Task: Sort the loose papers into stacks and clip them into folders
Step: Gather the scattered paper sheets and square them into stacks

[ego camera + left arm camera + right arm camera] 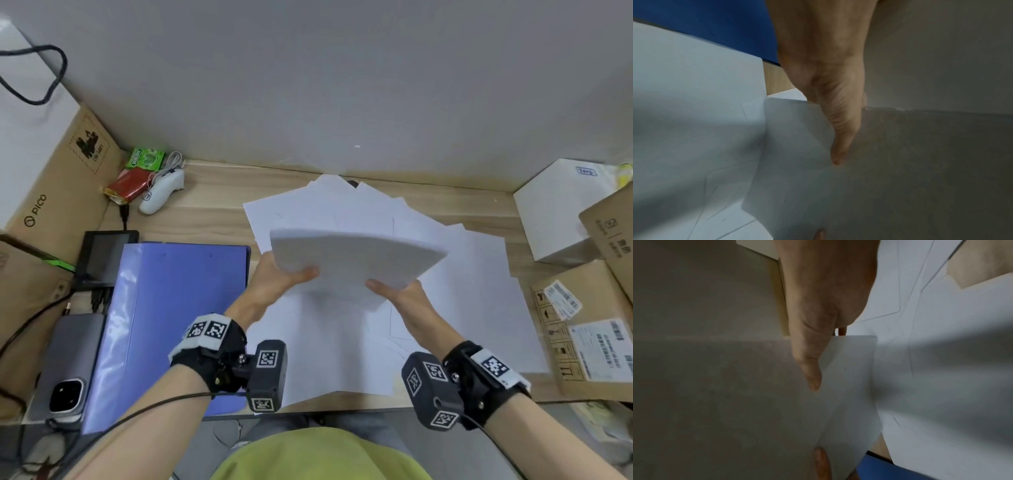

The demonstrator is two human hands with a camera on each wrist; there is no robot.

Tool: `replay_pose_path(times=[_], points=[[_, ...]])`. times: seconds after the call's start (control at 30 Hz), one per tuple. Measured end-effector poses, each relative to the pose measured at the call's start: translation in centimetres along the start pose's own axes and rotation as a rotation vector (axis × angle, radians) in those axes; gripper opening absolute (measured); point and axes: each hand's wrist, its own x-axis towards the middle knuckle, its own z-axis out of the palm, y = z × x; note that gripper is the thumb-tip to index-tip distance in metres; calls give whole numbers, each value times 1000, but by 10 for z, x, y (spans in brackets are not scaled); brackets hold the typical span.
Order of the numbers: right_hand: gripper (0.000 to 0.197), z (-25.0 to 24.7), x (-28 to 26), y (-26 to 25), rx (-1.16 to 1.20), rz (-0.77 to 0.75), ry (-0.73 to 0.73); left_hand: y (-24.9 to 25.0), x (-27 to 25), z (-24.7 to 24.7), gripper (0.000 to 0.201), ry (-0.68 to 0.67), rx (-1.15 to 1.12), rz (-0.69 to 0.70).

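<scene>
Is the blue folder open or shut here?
Shut. The blue folder lies flat with its cover down, no clip or inside showing; both hands hold a paper stack above loose sheets.

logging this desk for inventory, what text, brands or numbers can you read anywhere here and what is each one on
"PICO": side of the brown cardboard box at left.
"UN 3481": stamped mark on that same box, small, only just readable.
Green packet: print too blurred to read.
White box: blue label too blurred.
Shipping labels on the right cartons: too small.
Held paper stack: no text visible.
</scene>
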Motion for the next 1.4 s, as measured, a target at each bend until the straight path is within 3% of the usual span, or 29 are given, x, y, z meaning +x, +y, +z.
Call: replay_pose_path(times=[0.17,0.27,0.33,0.5,0.77,0.93,1.1,1.17,1.3,1.4], points=[[31,7,10,-35,198,-160,90,28,10,0,32,65,-33,97],[24,6,13,-65,313,-328,69,53,14,-6,31,73,-98,204],[18,4,13,-68,297,-362,43,56,16,-9,31,75,-101,228],[36,9,18,-34,93,-165,210,19,15,-11,41,81,-37,62],[30,15,27,-22,128,-86,216,7,16,-3,29,136,4,28],[41,12,32,-20,123,-86,190,6,22,-7,34,144,42,-11],[38,12,31,9,-11,69,113,-17,13,6,34,154,33,-132],[38,19,26,18,-21,86,148,-29,7,11,31,159,-8,-168],[15,20,32,19,-93,98,200,-34,6,0,29,211,12,-200],[15,19,41,22,-137,141,139,-33,8,-15,39,191,29,-202]])
